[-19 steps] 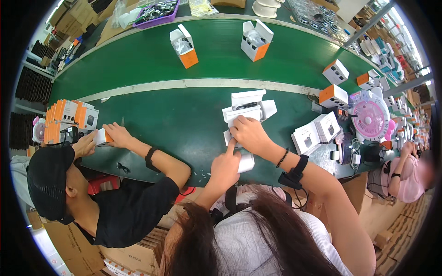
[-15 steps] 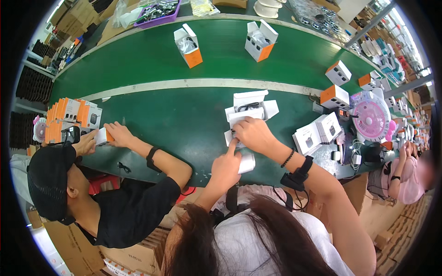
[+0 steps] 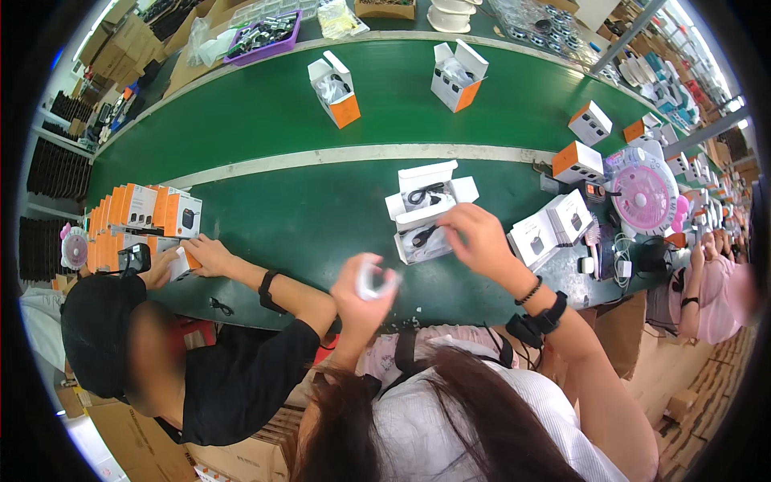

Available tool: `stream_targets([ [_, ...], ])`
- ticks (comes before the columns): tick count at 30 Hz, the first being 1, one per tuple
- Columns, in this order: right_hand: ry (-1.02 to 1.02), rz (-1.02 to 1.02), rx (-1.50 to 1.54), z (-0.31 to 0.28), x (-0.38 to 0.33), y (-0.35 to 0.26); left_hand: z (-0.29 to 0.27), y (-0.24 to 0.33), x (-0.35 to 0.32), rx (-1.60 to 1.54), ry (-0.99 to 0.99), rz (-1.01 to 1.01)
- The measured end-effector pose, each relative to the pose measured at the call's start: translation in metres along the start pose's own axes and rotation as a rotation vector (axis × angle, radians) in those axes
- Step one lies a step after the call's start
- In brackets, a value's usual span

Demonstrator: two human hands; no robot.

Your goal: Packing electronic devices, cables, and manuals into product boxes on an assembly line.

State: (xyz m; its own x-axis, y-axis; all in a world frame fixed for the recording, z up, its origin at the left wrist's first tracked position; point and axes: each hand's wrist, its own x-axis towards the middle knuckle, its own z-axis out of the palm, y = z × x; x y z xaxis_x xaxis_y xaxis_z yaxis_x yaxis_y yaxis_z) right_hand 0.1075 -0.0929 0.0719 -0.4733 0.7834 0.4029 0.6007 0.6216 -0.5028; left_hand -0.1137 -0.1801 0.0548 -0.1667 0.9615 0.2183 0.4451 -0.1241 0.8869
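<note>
Hands, two, apart from each other: left hand (image 3: 353,296), blurred, closed round a white piece (image 3: 372,283) held near the table's front edge; right hand (image 3: 482,243), fingers curled at the right side of a carton (image 3: 422,216), whether gripping it cannot be told. Carton, white, flaps raised, on the green table (image 3: 305,241) ahead of both hands, with black cables (image 3: 419,196) inside. Nearby: white booklets (image 3: 532,241) to the right, a pink fan (image 3: 642,198) beyond them, and two open boxes (image 3: 345,111) on the green belt (image 3: 233,128).
</note>
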Motion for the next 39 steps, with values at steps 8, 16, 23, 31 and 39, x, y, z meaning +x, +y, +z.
stream_targets([
  [8,0.082,1.174,1.524,0.02,-0.061,0.053,0.065,-0.051,0.004,-0.858,-0.101,-0.9],
  [16,0.009,0.52,0.6,0.03,-0.064,0.052,0.097,-0.037,0.008,-0.544,-0.046,-0.68],
  [23,-0.069,0.116,0.343,0.004,-0.057,0.059,0.077,-0.066,0.002,-0.939,-0.05,-0.872],
  [31,-0.137,0.037,0.208,0.017,-0.063,0.057,0.078,-0.046,0.009,-0.581,-0.185,-0.628],
  [39,-0.141,0.059,0.246,0.018,-0.066,0.055,0.089,-0.055,-0.002,-0.589,-0.095,-0.606],
])
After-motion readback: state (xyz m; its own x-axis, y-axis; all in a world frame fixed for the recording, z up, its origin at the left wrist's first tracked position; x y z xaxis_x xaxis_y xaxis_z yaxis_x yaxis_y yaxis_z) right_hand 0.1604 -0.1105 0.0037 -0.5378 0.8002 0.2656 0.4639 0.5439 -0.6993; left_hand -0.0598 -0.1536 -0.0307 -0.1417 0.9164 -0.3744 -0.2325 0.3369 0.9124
